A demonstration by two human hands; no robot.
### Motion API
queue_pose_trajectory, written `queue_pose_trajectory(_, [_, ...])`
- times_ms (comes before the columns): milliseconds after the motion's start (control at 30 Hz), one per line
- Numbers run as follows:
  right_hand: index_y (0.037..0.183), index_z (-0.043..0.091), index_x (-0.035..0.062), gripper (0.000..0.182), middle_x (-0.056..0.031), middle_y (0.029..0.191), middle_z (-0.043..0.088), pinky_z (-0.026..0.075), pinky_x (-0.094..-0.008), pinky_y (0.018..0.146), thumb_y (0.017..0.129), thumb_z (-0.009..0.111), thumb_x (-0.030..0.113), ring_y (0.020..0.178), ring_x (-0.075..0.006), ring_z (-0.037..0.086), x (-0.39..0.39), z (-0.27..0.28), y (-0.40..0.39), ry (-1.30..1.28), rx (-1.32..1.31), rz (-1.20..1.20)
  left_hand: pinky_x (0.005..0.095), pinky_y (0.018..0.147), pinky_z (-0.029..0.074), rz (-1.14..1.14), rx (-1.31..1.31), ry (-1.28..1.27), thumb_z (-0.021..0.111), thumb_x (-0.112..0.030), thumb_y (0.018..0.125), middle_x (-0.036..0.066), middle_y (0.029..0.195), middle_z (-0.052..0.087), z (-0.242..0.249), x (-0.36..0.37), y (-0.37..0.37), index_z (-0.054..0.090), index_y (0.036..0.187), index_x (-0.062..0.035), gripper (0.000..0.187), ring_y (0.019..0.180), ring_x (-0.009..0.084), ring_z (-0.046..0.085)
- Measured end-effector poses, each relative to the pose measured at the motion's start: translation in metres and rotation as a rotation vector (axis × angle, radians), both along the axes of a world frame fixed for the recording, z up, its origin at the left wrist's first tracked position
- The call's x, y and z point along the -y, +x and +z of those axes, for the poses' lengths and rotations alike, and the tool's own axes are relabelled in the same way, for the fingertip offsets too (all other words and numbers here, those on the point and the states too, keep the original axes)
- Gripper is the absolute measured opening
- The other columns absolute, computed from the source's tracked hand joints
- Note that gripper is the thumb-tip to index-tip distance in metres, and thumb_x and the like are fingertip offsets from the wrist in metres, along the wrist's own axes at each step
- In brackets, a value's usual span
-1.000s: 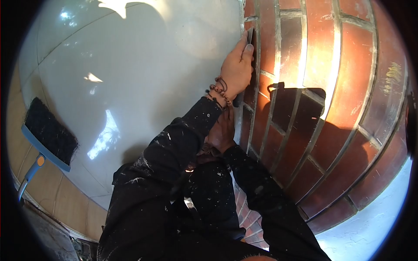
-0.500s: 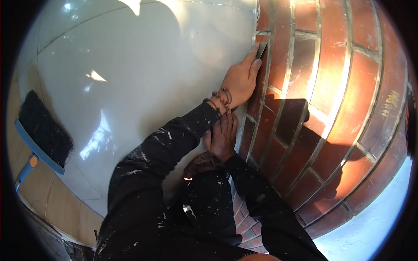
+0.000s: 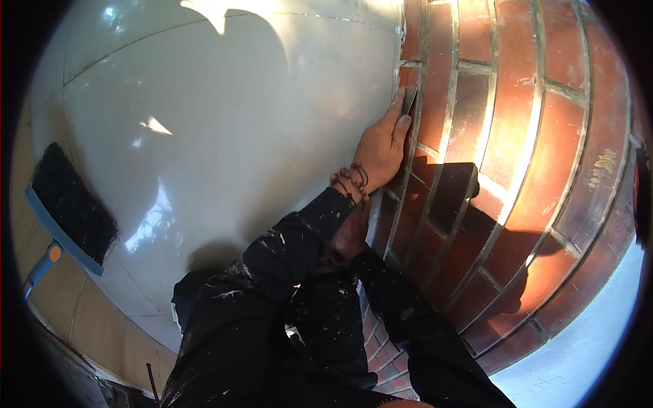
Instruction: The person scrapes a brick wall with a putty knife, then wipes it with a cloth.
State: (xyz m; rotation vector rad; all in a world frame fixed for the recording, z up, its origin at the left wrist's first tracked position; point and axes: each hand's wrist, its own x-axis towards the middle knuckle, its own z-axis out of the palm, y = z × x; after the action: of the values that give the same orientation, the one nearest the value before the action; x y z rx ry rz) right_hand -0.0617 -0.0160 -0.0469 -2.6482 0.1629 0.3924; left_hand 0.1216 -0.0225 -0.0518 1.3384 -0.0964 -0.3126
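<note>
Thin blade [image 3: 409,102] is gripped in the closed fingers [image 3: 396,109] of the left hand [image 3: 381,155], at 1 o'clock from its palm, against the bricks [image 3: 435,88] beside the pale tile [image 3: 218,115]. Left hand is nearer; blade's long axis runs roughly 6 to 12 o'clock, tip end up. Right hand [image 3: 352,231] is part-covered at 7 o'clock, finger state can't be told.

Glossy pale tiles [image 3: 204,122] spread to my left, catching bright reflections, with tan tiles [image 3: 95,316] along their left edge. On my right, red brickwork [image 3: 568,160] with greyish joints lies in strong sunlight and shadow, a bluish-white surface [image 3: 585,340] bordering it near right.
</note>
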Motion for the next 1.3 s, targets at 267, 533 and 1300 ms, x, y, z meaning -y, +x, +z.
queue_pose_trajectory(267, [0.125,0.065,-0.0134,0.071,-0.032,0.138,0.053,0.03,-0.0609,0.121,0.069,0.074,0.027,0.141,-0.0518,0.039,0.001,-0.004,-0.005,-0.175,0.136,0.172,0.0453,0.112,0.045,-0.056,-0.127,-0.082,0.046,-0.027,0.113,0.037,0.14,0.058,-0.006,0.003,-0.006,0.04,0.161,-0.0037,0.053,0.134,0.0522,0.054])
queue_pose_trajectory(533, [0.124,0.066,-0.0113,0.069,-0.0296,0.139,0.052,0.029,-0.0604,0.123,0.068,0.075,0.027,0.142,-0.0496,0.039,0.003,0.002,0.001,-0.205,0.098,0.161,0.0421,0.116,0.042,-0.143,-0.207,-0.065,0.046,-0.026,0.113,0.036,0.144,0.056,-0.007,0.003,-0.001,0.039,0.162,-0.0048,0.053,0.14,0.0496,0.051])
queue_pose_trajectory(1300, [0.129,0.064,-0.0072,0.069,-0.0278,0.139,0.053,0.025,-0.0597,0.125,0.069,0.075,0.024,0.142,-0.047,0.04,-0.003,0.0,0.003,-0.092,0.097,0.079,0.041,0.097,0.054,-0.158,-0.187,0.02,0.046,-0.03,0.114,0.026,0.123,0.072,-0.014,0.002,-0.005,0.038,0.163,-0.0068,0.055,0.115,0.0359,0.072])
